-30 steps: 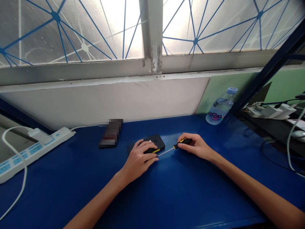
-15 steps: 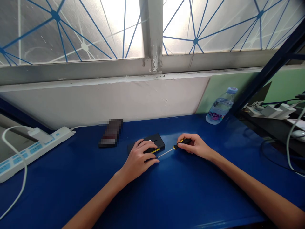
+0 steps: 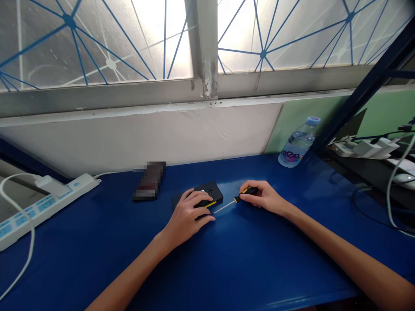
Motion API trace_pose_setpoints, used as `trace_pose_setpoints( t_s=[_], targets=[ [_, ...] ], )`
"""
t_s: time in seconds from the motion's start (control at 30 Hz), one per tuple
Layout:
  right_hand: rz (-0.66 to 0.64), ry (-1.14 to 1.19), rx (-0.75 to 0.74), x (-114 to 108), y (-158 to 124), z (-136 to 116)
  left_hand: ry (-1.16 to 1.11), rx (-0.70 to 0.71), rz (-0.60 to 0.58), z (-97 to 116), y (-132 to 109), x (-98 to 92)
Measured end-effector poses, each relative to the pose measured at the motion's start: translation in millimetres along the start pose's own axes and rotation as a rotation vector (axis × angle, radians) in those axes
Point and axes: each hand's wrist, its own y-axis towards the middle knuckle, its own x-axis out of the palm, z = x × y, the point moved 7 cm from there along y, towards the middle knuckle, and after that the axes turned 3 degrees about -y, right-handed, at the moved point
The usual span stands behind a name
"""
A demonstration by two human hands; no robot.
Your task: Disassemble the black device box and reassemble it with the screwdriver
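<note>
A black box (image 3: 214,190) with a yellow strip along its front lies on the blue table. My left hand (image 3: 191,211) rests over the box's left and front part, fingers curled on it, thumb in front near the screwdriver's tip. My right hand (image 3: 261,196) is closed around the black and yellow handle of a screwdriver (image 3: 224,207), whose thin shaft points left toward my left thumb and the box's front edge. What lies under my left fingers is hidden.
A dark pixelated object (image 3: 149,181) lies behind to the left. On the far left is a white power strip (image 3: 48,207) with a cable. A water bottle (image 3: 296,142) stands at the back right. Adapters, cables and a mouse (image 3: 403,180) are at the far right.
The whole view has shifted slightly, so things appear a little farther left. Both hands keep their places relative to the box and screwdriver.
</note>
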Motion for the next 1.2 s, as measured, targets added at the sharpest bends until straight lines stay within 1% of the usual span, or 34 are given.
trace_pose_setpoints(
  t_s=[0.27,0.37,0.53,0.63,0.73,0.8,0.87,0.97,1.1,1.2],
  targets=[
    [0.0,0.016,-0.007,0,0,1,0.012,0.012,-0.003,-1,-2,1.5],
    [0.006,0.005,-0.009,-3,0,0,0.02,0.019,-0.013,0,-2,1.6],
    [0.066,0.009,-0.016,-22,0,-2,0.023,0.039,-0.046,2,-1,3.5],
    [0.13,0.042,-0.015,-37,-1,-5,0.057,0.045,-0.028,3,-1,4.0],
    [0.2,0.057,-0.018,-49,-1,-6,0.141,-0.019,0.029,-1,0,1.5],
    [0.235,0.064,-0.017,-53,-1,-6,0.196,-0.063,0.037,-5,1,0.7],
    [0.257,0.073,-0.008,-54,0,-3,0.22,-0.066,0.024,-9,2,0.6],
    [0.281,0.075,0.016,-51,2,3,0.194,-0.05,0.021,-17,3,-2.1],
    [0.288,0.054,0.037,-43,4,9,0.132,-0.057,0.066,-32,2,-8.2],
    [0.285,0.039,0.053,-38,6,11,0.123,-0.055,0.099,-40,0,-10.5]
  ],
)
